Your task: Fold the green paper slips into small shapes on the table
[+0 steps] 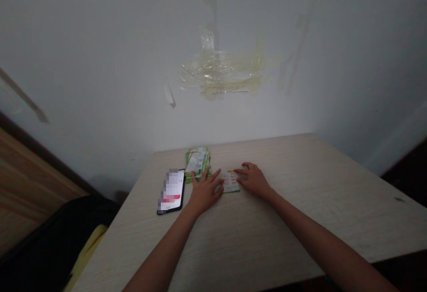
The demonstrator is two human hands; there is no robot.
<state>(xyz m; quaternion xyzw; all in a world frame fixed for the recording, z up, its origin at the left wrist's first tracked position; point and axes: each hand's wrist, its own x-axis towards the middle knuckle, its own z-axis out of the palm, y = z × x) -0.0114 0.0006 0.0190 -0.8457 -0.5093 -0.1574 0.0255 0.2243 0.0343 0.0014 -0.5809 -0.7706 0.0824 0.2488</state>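
Between my two hands a small printed card (231, 182) lies flat on the table, white with rows of text, a yellow strip at its top and a green lower edge. My left hand (205, 192) has its fingers spread, with some fingertips at the card's left edge and others near a pile of green and white printed cards (197, 160). From the right, my right hand (254, 180) reaches the card's upper right edge with its fingertips, fingers stretched out. Neither hand is closed around anything.
A phone (171, 192) with its screen lit lies left of my left hand. The pale wooden table (300, 172) meets a grey wall (116, 83) with peeling clear tape (220, 71). Dark and yellow cloth (88, 247) is beside the table at the lower left.
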